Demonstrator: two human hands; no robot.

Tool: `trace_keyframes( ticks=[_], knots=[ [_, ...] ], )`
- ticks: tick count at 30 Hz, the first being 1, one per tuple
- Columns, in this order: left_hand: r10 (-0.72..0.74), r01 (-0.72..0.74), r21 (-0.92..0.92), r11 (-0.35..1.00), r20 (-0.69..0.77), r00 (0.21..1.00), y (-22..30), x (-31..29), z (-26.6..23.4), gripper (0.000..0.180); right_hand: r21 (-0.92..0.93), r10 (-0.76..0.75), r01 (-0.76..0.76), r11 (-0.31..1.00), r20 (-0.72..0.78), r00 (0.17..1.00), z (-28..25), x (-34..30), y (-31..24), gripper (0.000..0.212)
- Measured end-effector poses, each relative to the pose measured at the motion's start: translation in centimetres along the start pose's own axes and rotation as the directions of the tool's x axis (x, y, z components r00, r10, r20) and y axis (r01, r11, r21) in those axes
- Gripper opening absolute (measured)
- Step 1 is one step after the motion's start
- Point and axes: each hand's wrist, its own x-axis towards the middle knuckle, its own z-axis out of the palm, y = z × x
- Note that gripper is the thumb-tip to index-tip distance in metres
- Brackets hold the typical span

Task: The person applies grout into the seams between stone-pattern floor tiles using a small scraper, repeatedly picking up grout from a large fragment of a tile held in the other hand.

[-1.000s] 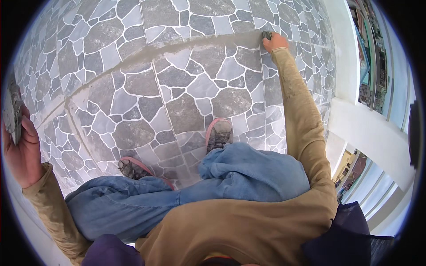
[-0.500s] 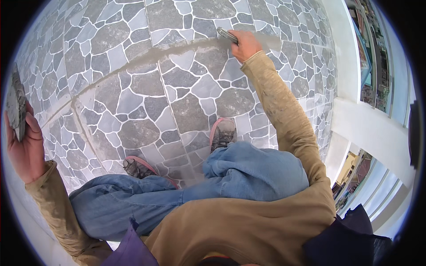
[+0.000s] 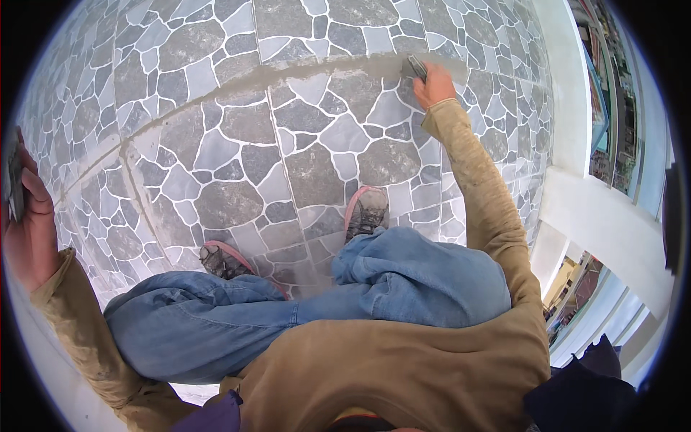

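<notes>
My right hand is closed around a thin grey flat-edged spreader, which meets the floor at the far right end of a smeared band of grey grout. The band runs along a joint in the stone-patterned tiles. At the far left edge of the picture, my left hand grips a grey, mortar-smeared flat piece. Its full shape is cut off by the rim, so I cannot tell its exact kind.
My two dark shoes with pink trim stand on the tiles below the grout band. A second grout-filled joint branches off at the left. On the right rise a white ledge and shelves with goods.
My right hand has slid to the right along the grout band with the spreader, which has turned steeper. My left hand with its grey piece has shifted left toward the picture's rim.
</notes>
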Motion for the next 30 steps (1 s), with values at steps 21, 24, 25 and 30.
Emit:
trace_keyframes(
  ticks=[21,24,25,30],
  knots=[
    [-0.155,0.113,0.135,0.984,0.368,0.917,1.1,0.2,-4.1,0.042,0.532,0.277,-0.434,0.727,0.352,0.894,-0.9,6.6,-5.4,0.038],
    [-0.161,0.127,0.108,0.986,0.402,0.901,0.5,-0.6,-3.4,0.042,0.501,0.454,-0.529,0.685,0.275,0.848,-3.7,5.8,0.2,0.032],
    [-0.158,0.125,0.109,0.986,0.388,0.908,0.4,-0.9,-3.3,0.041,0.500,0.450,-0.529,0.686,0.279,0.848,-4.0,5.7,1.6,0.032],
    [-0.144,0.068,0.221,0.973,0.351,0.925,-1.0,1.0,-5.0,0.041,0.256,0.183,-0.205,0.945,0.106,0.977,-4.9,4.9,3.9,0.042]
  ],
)
